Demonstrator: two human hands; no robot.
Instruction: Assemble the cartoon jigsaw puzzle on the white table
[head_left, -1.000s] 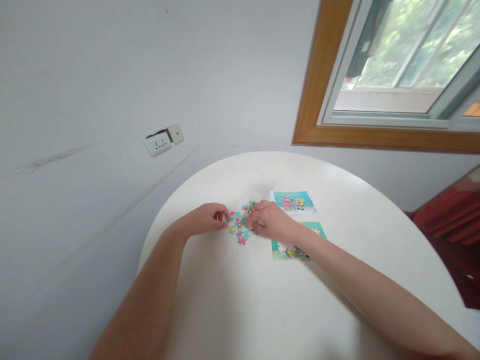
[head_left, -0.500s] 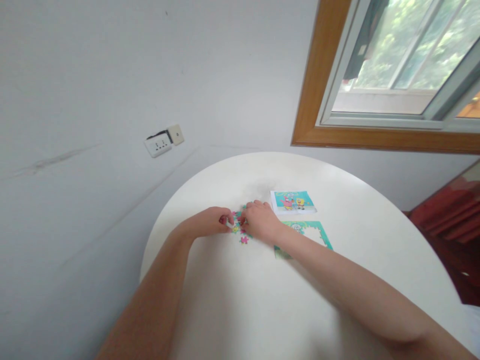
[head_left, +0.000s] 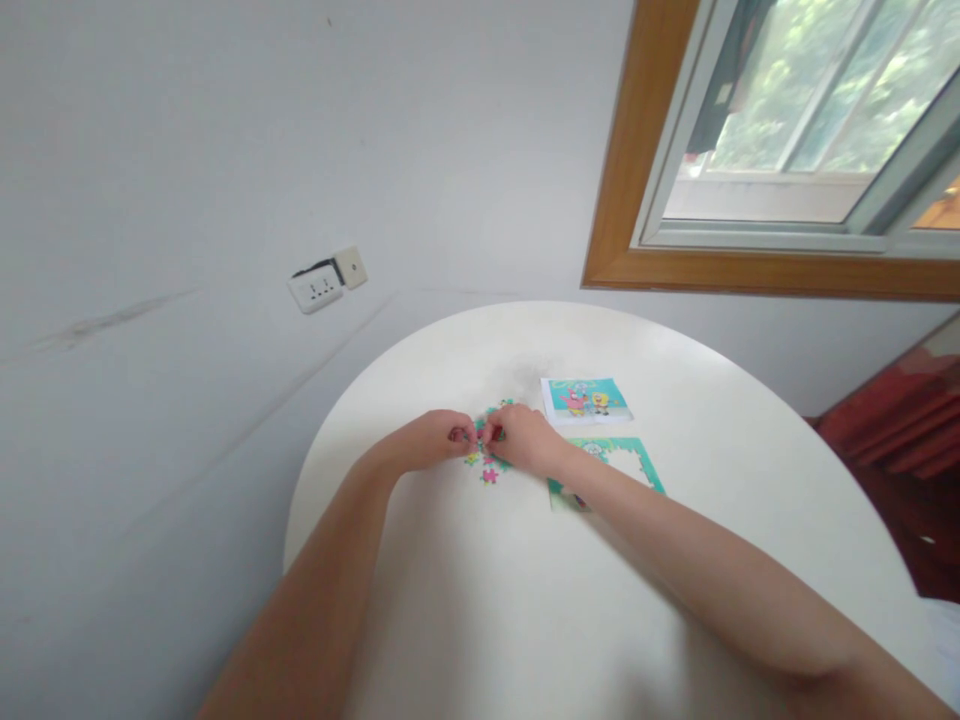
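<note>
Several small jigsaw puzzle pieces point(head_left: 490, 476), pink, green and yellow, lie in a loose group on the white table. My left hand point(head_left: 444, 437) is at the left side of this group, its fingers pinched together; whatever sits between them is too small to make out. Close against it from the right comes my right hand point(head_left: 520, 436), thumb and fingers also pinched over the pieces, with their content hidden. Beneath my right forearm lies the partly filled puzzle board point(head_left: 651, 468), with a teal border and a white open middle. Part of the board is covered by the arm.
A picture card point(head_left: 587, 400) with pink and yellow cartoon figures lies behind the board. The round white table point(head_left: 465, 600) meets the wall, which has a power socket point(head_left: 316, 288). A wood-framed window point(head_left: 611, 230) is at the upper right, red fabric point(head_left: 896, 420) at the far right.
My left hand has shifted slightly right, so the fingertips of both hands are closer together. The pale piece seen at my left fingertips before no longer shows clearly.
</note>
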